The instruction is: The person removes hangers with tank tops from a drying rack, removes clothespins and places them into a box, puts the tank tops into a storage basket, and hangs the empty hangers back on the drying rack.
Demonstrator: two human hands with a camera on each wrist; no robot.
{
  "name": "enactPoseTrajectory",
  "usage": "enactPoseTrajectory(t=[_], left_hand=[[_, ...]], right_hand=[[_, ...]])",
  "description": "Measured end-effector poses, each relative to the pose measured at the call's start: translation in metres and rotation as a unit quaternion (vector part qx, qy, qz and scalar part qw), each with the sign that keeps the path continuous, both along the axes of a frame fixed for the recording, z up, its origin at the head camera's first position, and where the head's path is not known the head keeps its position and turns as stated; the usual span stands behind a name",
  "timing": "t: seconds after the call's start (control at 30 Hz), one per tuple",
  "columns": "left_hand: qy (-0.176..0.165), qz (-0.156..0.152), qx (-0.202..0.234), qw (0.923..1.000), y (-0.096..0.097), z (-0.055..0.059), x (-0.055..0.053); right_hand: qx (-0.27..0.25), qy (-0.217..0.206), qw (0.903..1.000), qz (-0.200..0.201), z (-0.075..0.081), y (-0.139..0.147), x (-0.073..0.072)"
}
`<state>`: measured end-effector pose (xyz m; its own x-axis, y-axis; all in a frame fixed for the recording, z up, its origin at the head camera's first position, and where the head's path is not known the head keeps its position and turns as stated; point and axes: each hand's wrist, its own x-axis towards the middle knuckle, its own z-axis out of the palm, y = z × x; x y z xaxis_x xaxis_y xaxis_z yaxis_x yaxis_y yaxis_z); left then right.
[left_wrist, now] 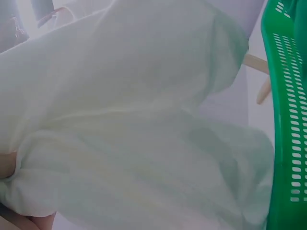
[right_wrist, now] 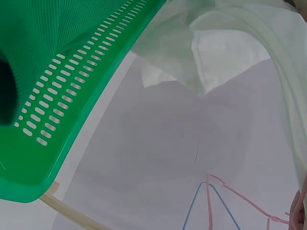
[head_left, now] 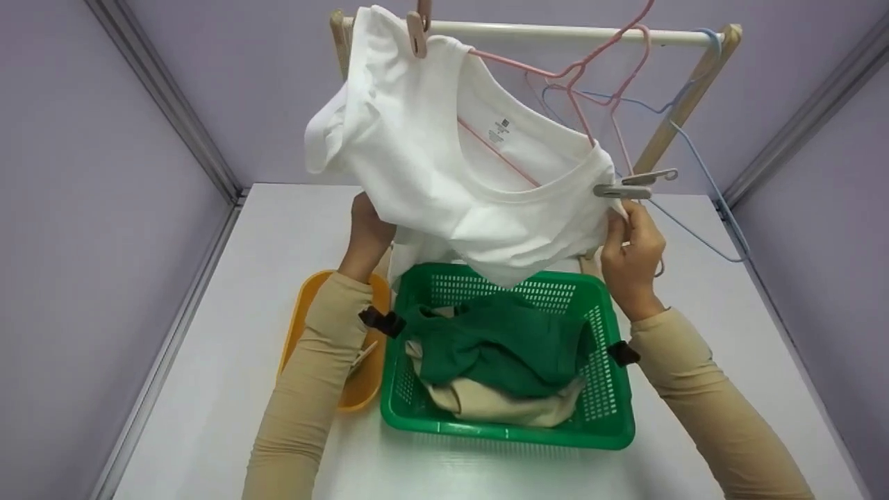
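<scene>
A white T-shirt (head_left: 417, 146) hangs tilted on a pink hanger (head_left: 517, 64), its left side higher in the head view. A brownish clothespin (head_left: 417, 35) clips the left shoulder and a grey clothespin (head_left: 623, 191) the right. My left hand (head_left: 371, 226) holds the shirt's left side from below, its fingers partly behind cloth; the left wrist view shows fabric (left_wrist: 120, 120) bunched between thumb and fingers. Just under the grey clothespin, my right hand (head_left: 633, 253) pinches the shirt's right edge. Only a sliver of that hand (right_wrist: 297, 211) shows in the right wrist view.
Below the shirt stands a green basket (head_left: 507, 434) holding a green garment (head_left: 493, 347) and a beige one (head_left: 514, 403). An orange bin (head_left: 361, 399) sits under my left forearm. A rack's white rail (head_left: 521, 29) crosses behind, with a blue hanger (head_left: 708, 170) at right.
</scene>
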<state>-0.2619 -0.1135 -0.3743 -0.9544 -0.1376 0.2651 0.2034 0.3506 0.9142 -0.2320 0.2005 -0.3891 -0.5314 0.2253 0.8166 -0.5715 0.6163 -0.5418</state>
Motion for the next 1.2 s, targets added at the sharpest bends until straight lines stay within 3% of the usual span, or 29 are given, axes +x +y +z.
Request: enactPoseTrajectory(t=[0.13,0.23,0.3,0.4,0.47,0.57,0.67,0.8,0.93,1.0,1.2], left_hand=[[-0.021,-0.069,0.026,0.9970,-0.003,-0.019,-0.004],[-0.077,-0.124,0.029,0.9889,-0.004,-0.033,-0.007],[-0.129,-0.157,0.007,0.9792,-0.002,-0.043,-0.008],[-0.181,-0.222,-0.053,0.9567,0.002,-0.060,-0.009],[-0.192,-0.254,-0.101,0.9426,0.005,-0.071,-0.009],[-0.181,-0.287,-0.162,0.9265,0.009,-0.083,-0.010],[-0.168,-0.287,-0.261,0.9062,0.011,-0.089,-0.011],[-0.126,-0.257,-0.390,0.8753,0.012,-0.095,-0.013],[-0.071,-0.214,-0.448,0.8651,0.009,-0.099,-0.017],[-0.050,-0.198,-0.461,0.8637,0.008,-0.100,-0.019],[-0.029,-0.180,-0.480,0.8580,0.007,-0.100,-0.021]], right_hand=[[-0.043,-0.005,0.9990,-0.009,0.007,0.001,0.002],[-0.068,-0.007,0.9976,-0.013,0.013,0.001,0.002],[-0.073,-0.006,0.9972,-0.013,0.016,0.001,0.002],[-0.067,-0.003,0.9977,-0.011,0.015,0.001,0.002],[-0.061,0.000,0.9981,-0.008,0.013,0.001,0.003],[-0.053,0.003,0.9986,-0.004,0.011,0.000,0.004],[-0.045,0.004,0.9990,0.002,0.008,-0.001,0.005],[-0.033,-0.009,0.9993,0.012,0.004,0.000,0.005],[-0.026,-0.040,0.9987,0.018,0.002,0.006,0.002],[-0.028,-0.059,0.9977,0.021,0.003,0.011,0.000],[-0.031,-0.108,0.9928,0.041,-0.002,0.026,-0.007]])
